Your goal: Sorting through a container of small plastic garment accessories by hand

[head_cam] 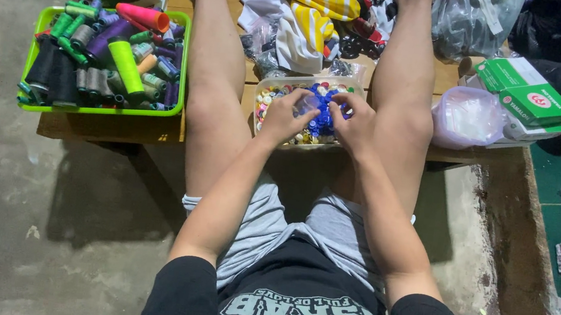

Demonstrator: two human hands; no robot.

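Concrete flooring is surrounding a seated person whose left hand [284,118] and right hand [353,122] are pinching a small blue-filled bag [324,110] between them, directly above the button tub [265,84].

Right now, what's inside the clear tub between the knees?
The tub holds mixed small buttons: white, red, yellow. A clear bag of blue buttons sits on top, with the left hand and right hand on it. Whatever lies beneath the bag and hands is covered.
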